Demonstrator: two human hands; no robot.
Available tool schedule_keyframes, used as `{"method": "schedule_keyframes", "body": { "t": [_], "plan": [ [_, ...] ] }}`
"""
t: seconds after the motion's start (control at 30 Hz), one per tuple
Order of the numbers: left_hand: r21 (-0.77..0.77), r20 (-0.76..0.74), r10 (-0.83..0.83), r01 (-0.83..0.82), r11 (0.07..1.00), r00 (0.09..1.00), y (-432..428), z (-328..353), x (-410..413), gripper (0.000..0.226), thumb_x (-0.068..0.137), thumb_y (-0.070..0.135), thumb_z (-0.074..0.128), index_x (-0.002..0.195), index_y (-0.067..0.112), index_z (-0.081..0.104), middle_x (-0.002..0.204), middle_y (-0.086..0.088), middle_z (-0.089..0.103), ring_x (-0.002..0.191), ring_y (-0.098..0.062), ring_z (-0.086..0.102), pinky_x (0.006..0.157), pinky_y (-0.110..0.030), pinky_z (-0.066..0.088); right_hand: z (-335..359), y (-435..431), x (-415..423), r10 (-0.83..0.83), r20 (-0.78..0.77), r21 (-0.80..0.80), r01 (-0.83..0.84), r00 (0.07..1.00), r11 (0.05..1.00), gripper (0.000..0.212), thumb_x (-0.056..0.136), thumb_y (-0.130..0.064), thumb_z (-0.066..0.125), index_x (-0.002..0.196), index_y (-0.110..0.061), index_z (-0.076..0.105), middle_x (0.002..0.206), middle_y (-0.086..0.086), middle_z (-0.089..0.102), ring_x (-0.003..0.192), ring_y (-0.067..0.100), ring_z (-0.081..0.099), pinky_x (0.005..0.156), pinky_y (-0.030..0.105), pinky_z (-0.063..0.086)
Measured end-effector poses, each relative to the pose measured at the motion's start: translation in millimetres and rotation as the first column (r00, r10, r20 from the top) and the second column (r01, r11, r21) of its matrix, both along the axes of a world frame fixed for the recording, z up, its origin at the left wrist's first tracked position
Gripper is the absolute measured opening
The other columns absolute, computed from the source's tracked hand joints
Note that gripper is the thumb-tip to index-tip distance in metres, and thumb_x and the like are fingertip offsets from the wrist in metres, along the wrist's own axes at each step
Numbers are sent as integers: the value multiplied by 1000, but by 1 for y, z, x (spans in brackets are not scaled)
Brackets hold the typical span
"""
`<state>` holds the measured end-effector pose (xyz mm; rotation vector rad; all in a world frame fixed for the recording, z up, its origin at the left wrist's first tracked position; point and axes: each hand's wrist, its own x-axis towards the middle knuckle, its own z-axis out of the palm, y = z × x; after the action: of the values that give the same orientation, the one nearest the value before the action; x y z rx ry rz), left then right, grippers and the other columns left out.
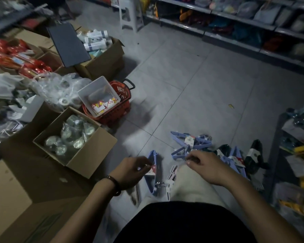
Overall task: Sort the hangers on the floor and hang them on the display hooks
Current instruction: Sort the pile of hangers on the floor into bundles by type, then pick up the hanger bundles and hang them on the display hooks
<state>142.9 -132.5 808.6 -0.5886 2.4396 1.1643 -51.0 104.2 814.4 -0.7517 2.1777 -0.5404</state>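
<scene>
Bundles of light blue hangers [191, 142] with paper labels lie scattered on the grey tile floor, mixed with dark green hangers [254, 155] at the right. My left hand [132, 171] grips a labelled bundle of blue hangers [154, 174] that points down toward my lap. My right hand [204, 165] pinches the near end of another blue bundle in the pile. A pale hanger [135, 195] lies on the floor below my left wrist.
Open cardboard boxes [95, 155] of wrapped goods crowd the left. A red shopping basket [119, 109] holds a white bin. Stocked shelves [235, 32] run along the far right; a low rack [291, 155] stands close on my right. A white stool [130, 13] stands far back.
</scene>
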Motion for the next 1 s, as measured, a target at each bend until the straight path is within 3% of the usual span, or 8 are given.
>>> {"method": "schedule_keyframes", "body": {
  "t": [0.23,0.43,0.5,0.57,0.67,0.8,0.87,1.0],
  "plan": [
    [24,-52,43,-42,999,998,-63,2,-74,25,106,33,54,122,26,72,111,7,77,96,-6,71,87,-28,58,-10,-84,-57,-59,-28,-55,57,998,997,18,98,-44,63,112,-34,69,102,-14,68,95,3,63,86,29,52],
    [-2,86,-12,12,1000,996,-153,-32,-156,24,107,24,53,123,30,70,117,12,73,98,0,67,95,-30,57,-51,-166,-156,-82,15,-88,83,997,993,14,96,-38,68,106,-30,73,99,-14,73,93,0,67,88,28,55],
    [-61,87,-60,65,996,994,-195,-44,-211,23,106,29,55,123,31,70,114,17,71,90,10,61,86,-12,53,-70,-202,-211,-77,17,-104,78,997,992,6,94,-34,70,99,-31,73,96,-15,74,90,-3,67,87,27,56],
    [-82,77,-18,25,996,997,-239,-60,-275,22,105,34,56,122,33,70,111,17,72,88,8,63,75,-4,46,-92,-249,-280,-77,42,-100,81,996,992,5,95,-31,70,99,-32,73,97,-10,75,90,2,68,88,29,56],
    [-132,128,64,-47,990,990,-297,-72,-377,21,104,34,59,121,31,71,111,7,76,95,-7,70,80,-15,48,-114,-318,-385,-37,97,31,34,995,999,21,100,-33,63,115,-20,71,114,4,73,102,19,68,93,35,54],
    [-111,327,-176,223,969,928,-364,-61,-508,25,103,40,57,127,36,66,121,12,72,102,-5,68,94,-25,53,-106,-375,-490,-89,135,73,79,987,994,29,101,-41,58,123,-24,65,119,0,70,103,19,67,86,33,54],
    [-110,328,-265,315,943,907,-389,-45,-566,26,103,40,57,128,35,65,121,12,72,101,-5,67,95,-24,53,-93,-387,-527,-161,193,29,159,968,987,28,101,-46,58,122,-30,65,116,-6,68,100,11,65,81,26,51],
    [-173,176,-245,275,946,953,-425,-14,-658,27,102,39,56,124,29,69,113,8,74,96,-8,69,89,-24,54,-69,-392,-587,-176,201,67,166,964,984,26,100,-48,57,117,-31,68,113,-8,69,100,9,66,91,32,55]
  ]
}}
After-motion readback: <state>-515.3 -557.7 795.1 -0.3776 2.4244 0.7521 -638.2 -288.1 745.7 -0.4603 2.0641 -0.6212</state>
